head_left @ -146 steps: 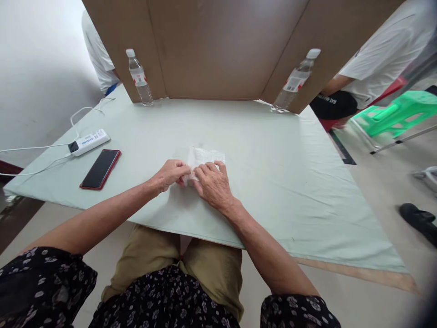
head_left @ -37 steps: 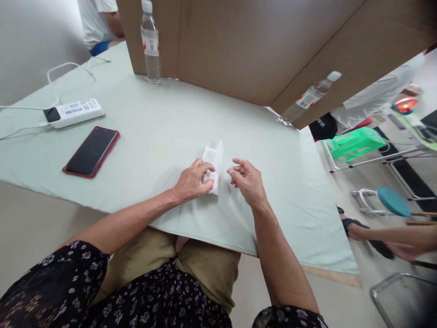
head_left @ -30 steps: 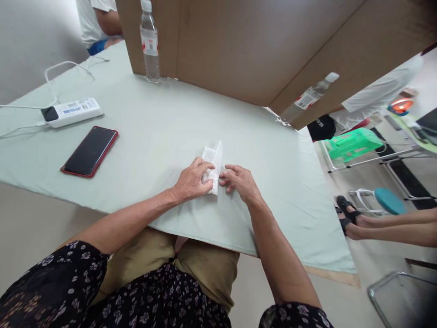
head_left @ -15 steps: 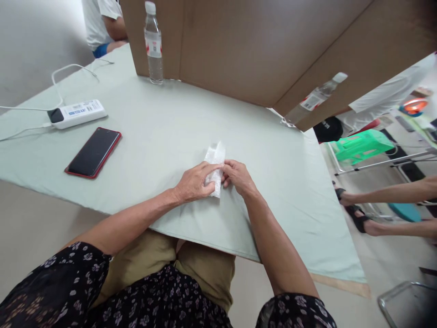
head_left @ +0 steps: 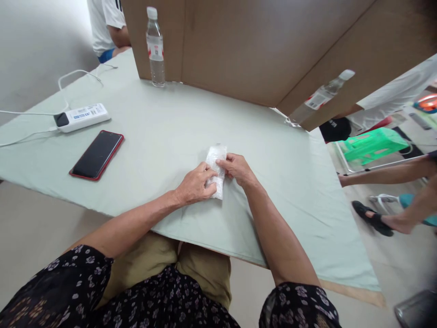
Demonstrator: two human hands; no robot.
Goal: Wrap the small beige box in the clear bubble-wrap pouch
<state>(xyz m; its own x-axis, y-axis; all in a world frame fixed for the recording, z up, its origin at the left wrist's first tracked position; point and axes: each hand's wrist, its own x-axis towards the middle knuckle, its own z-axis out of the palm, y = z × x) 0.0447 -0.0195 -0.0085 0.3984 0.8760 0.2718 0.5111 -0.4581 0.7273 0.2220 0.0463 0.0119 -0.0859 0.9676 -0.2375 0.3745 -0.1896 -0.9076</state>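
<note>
A narrow strip of white bubble wrap (head_left: 217, 154) lies on the cloth-covered table in front of me, looking folded or wrapped flat. My left hand (head_left: 196, 184) rests on its left side, fingers curled with the tips pressing on the wrap. At the upper right edge my right hand (head_left: 239, 168) grips the wrap, thumb on top and the other fingers at the edge and partly beneath. Whether anything is inside the wrap cannot be made out.
To the left lie a red-cased phone (head_left: 97, 155) and a white power strip (head_left: 83, 117) with cables. Two water bottles (head_left: 156, 59) stand against a brown cardboard screen (head_left: 232, 50) at the back. On the right are a person's leg (head_left: 392, 173) and a green bag (head_left: 375, 145).
My right thumb has moved onto the top of the wrap, and the right hand sits slightly higher. The wrap now shows more of its face. The person's legs at right have shifted.
</note>
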